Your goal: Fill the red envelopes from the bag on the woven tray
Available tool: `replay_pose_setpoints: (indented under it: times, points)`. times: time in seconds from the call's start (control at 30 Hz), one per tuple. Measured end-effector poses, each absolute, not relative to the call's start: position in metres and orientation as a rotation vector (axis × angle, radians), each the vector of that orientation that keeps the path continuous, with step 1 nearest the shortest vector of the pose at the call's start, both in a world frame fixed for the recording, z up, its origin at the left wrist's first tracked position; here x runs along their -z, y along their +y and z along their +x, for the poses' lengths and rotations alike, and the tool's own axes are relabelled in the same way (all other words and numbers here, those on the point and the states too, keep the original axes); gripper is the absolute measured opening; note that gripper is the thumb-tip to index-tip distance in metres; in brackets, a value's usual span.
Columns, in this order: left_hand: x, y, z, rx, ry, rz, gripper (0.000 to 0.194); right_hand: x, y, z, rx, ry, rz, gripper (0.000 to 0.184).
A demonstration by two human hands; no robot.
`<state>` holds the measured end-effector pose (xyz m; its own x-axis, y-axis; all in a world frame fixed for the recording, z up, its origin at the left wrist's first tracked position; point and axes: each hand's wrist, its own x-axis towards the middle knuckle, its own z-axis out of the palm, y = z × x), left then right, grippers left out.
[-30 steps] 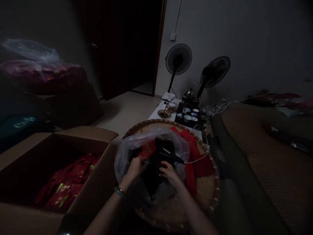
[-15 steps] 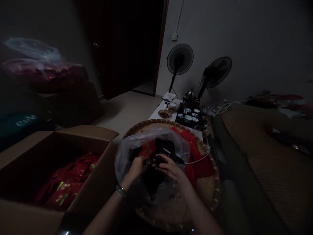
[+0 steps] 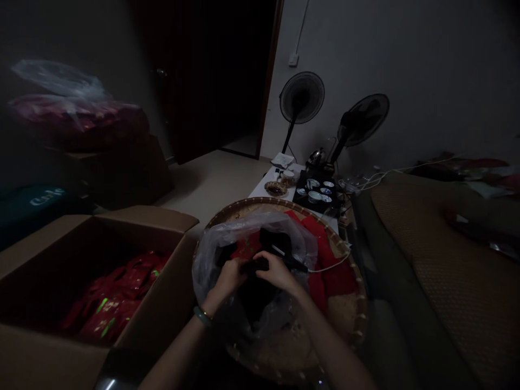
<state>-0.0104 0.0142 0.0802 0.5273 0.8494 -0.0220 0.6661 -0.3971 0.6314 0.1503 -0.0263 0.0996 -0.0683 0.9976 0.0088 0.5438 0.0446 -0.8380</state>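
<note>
My left hand, with a green bangle and a thin gold-coloured band at its wrist, is closed with its fingertips on something dark. Curled toward it from the other side, my right hand has its fingers closed at the same dark spot. What lies between them is too dark to name. Both hands are over an opened clear plastic bag with black pieces and a red piece in it. Just beyond my right hand lies a dark tool with a white cord.
The bag lies in a round woven bamboo tray, beside red cloth. On the left stands an open cardboard box holding red items. Ahead are teacups, a kettle and two fans; a woven mat lies right.
My right hand has gone from spread fingers to curled ones and moved in against my left hand's fingertips. My left hand stays in about the same place.
</note>
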Motion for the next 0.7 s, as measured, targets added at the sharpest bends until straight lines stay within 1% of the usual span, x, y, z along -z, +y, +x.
replay_pose_setpoints:
  times: [0.1, 0.23, 0.33, 0.57, 0.7]
  points:
    - [-0.078, 0.014, -0.009, -0.432, 1.221, 2.163, 0.044, -0.097, -0.026, 0.145, -0.740, -1.718, -1.619, 0.029]
    - [-0.078, 0.013, -0.008, -0.470, 1.220, 2.146, 0.045, -0.096, -0.026, 0.138, -0.593, -1.789, -1.603, 0.037]
    - [-0.077, 0.013, -0.010, -0.454, 1.234, 2.150, 0.043, -0.097, -0.026, 0.139, -0.612, -1.791, -1.597, 0.040]
    - [-0.078, 0.010, -0.006, -0.452, 1.234, 2.198, 0.041, -0.096, -0.029, 0.142, -0.618, -1.949, -1.649, 0.028]
    - [-0.080, 0.005, -0.002, -0.448, 1.227, 2.204, 0.041, -0.099, -0.033, 0.139, -0.603, -2.066, -1.811, 0.022]
